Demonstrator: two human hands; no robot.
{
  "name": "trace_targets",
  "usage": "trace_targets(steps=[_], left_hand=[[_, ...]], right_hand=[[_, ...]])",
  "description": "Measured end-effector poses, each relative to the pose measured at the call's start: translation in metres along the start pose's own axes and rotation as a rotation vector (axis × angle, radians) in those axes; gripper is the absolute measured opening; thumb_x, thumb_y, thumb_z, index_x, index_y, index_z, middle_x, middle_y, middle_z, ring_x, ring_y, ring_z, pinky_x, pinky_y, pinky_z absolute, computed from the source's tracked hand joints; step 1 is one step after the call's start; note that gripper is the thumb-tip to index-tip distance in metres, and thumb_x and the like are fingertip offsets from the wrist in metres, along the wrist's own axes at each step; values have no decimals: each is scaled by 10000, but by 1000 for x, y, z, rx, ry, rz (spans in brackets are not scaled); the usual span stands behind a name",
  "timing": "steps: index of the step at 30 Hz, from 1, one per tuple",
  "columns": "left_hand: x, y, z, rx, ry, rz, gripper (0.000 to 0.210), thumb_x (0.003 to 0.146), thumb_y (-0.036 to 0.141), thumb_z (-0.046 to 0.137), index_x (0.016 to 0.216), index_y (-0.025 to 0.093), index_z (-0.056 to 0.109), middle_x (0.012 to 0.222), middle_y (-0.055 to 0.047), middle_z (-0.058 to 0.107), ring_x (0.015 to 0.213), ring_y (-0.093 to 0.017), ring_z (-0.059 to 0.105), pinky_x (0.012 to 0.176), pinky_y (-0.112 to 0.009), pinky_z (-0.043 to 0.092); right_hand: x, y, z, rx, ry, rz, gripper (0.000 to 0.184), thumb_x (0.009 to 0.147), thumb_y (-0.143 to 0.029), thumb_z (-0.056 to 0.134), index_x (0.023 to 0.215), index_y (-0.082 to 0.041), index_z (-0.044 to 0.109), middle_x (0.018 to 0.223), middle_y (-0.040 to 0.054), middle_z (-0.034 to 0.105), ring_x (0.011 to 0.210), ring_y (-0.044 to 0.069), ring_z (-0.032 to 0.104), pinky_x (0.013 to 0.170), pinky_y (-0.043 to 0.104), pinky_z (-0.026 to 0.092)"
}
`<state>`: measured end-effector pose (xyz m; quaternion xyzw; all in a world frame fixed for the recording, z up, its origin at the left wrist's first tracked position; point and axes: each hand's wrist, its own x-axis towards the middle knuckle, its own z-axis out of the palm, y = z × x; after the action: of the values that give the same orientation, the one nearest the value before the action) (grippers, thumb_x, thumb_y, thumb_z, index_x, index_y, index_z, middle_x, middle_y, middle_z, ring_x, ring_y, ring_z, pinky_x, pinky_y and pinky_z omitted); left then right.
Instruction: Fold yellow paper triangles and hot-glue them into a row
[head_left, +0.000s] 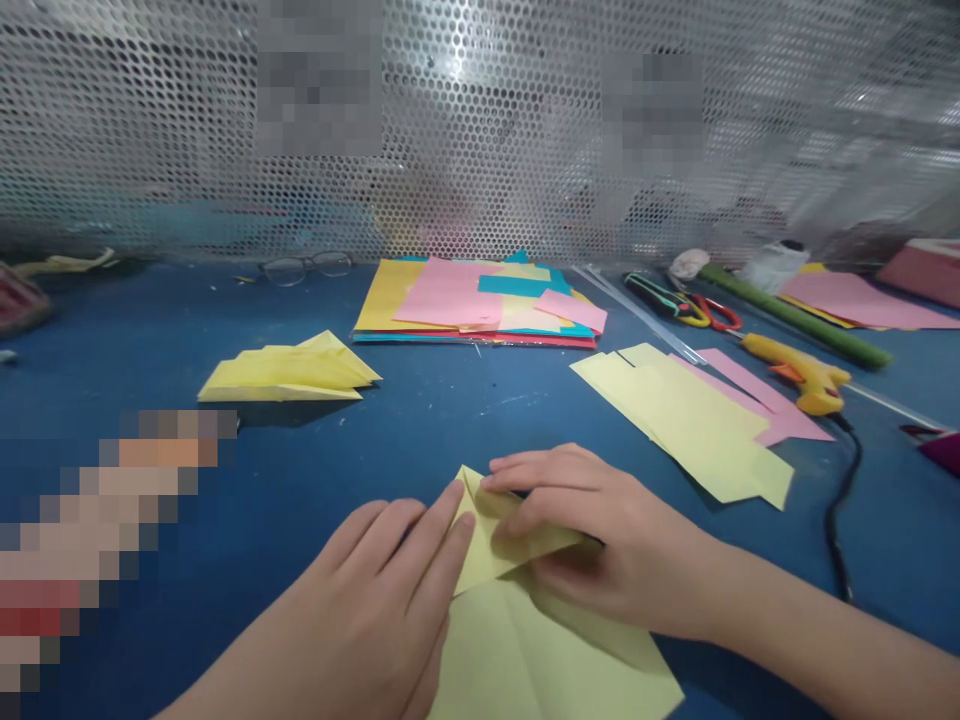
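Note:
A pale yellow sheet of paper (551, 655) lies in front of me, with its far end folded to a point and a crease down its middle. My left hand (382, 590) lies flat along its left edge, fingers stretched out, with fingertips pressing the paper near the folded tip. Across the right side, my right hand (607, 540) has curved fingers closed on the folded flap; part of the flap is hidden beneath them. A folded yellow paper piece (289, 372) rests beyond my left hand.
Colored paper sheets (450, 295) are stacked at the back. On the right are cut yellow paper (690, 420), pink paper (799, 415), a yellow glue gun (802, 370) with a black cord, pliers (664, 298) and a green roll (802, 318). Glasses (307, 266) lie near the perforated metal screen (480, 190).

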<state>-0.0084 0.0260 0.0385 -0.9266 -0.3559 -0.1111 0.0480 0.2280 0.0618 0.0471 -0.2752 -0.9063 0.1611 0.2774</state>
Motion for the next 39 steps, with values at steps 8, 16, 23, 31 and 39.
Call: trace_targets(steps=[8, 16, 23, 31, 39], left_hand=[[0, 3, 6, 95, 60, 36, 417, 881, 365, 527, 1268, 216, 562, 1351, -109, 569, 1111, -266, 549, 965, -416, 453], [-1, 7, 13, 189, 128, 85, 464, 901, 366, 507, 1333, 197, 522, 1362, -122, 563, 1166, -276, 540, 1015, -448, 416], [-6, 4, 19, 281, 205, 147, 368, 970, 245, 388, 1295, 158, 535, 1275, -102, 638, 1160, -253, 555, 1036, -414, 337], [-1, 5, 18, 314, 255, 184, 364, 1007, 164, 221, 1202, 121, 524, 1165, -116, 695, 1064, -256, 624, 977, -407, 331], [-4, 6, 19, 336, 240, 192, 369, 996, 129, 198, 1197, 117, 507, 1164, -132, 691, 1060, -252, 638, 958, -412, 335]], right_hand=[[4, -4, -10, 132, -184, 84, 148, 822, -88, 600, 930, -174, 653, 1242, 84, 670, 1260, 139, 537, 1036, 253, 409], [3, -2, -13, 155, -243, 68, 160, 874, -136, 594, 1026, -161, 638, 1320, 83, 626, 1303, 120, 494, 1115, 255, 331], [2, -1, -13, 111, -314, 102, 173, 901, -246, 593, 1056, -170, 608, 1460, 107, 493, 1379, 140, 398, 1147, 303, 283], [2, -7, -8, 31, -412, 176, 457, 918, -395, 550, 1299, -145, 516, 1564, 77, 325, 1462, 148, 229, 1217, 358, 57], [4, -20, -11, 70, -414, 362, 742, 882, -476, 591, 1494, -152, 325, 1546, 64, 364, 1464, 201, 231, 1225, 440, 29]])
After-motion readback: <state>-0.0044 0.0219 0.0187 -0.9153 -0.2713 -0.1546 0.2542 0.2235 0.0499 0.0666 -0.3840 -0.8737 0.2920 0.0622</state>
